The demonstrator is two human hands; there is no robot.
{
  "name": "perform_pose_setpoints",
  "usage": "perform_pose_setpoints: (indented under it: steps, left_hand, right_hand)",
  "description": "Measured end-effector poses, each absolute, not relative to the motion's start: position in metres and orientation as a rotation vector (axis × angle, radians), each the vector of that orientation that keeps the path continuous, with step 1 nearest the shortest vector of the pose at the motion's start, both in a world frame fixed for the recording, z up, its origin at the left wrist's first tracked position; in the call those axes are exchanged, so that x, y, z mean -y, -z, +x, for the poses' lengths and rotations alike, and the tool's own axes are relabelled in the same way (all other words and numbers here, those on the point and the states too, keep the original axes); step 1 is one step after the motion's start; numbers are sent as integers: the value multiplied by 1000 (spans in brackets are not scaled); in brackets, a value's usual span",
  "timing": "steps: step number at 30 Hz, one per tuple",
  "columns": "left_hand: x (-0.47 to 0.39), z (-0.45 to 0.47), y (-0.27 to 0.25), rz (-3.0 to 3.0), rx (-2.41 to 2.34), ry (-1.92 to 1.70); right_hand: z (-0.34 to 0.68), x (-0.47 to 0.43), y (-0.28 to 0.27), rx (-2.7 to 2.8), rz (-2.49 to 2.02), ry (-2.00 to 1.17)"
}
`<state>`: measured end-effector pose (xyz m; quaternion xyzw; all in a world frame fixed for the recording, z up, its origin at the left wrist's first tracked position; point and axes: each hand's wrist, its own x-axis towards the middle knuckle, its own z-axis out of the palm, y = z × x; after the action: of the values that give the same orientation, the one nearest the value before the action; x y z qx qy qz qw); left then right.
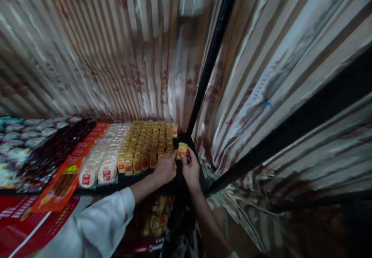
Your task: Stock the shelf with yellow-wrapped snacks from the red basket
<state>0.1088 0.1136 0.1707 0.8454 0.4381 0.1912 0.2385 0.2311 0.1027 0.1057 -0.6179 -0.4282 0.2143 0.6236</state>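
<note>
A small yellow snack pack [182, 149] with a red and orange label is held upright over the right end of the black shelf. The fingers of my right hand [191, 171] close on it from the right and below. My left hand [166, 169] is curled at its left side, fingertips at the pack's edge; the left palm is hidden. Just left of my hands stand tight rows of similar yellow packs [145, 145], their labels facing forward. One pack [174, 131] stands at the back right end of these rows.
Round white packs [107, 172], an orange strip of packets [62, 182], dark shiny packets [55, 153] and white packets [21, 145] fill the shelf leftward. A black post [210, 68] and diagonal bar [261, 149] bound the right. Striped sheeting [116, 56] hangs behind. More packs [158, 223] lie below.
</note>
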Motion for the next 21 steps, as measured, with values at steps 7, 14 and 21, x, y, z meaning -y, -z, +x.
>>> perform_pose_setpoints:
  steps: [7,14,21]
  left_hand:
    - [-151,137,-179,2571,-1256,-255]
    - [-175,149,-171,2567,-1275,-122]
    - [-188,152,-171,2533,-1321,-109]
  right_hand:
    - [256,-168,-94,1058,-1517,-354]
    - [261,-213,-72,1068,-1605,-391]
    - [263,-234,-61,1115,-1677,-377]
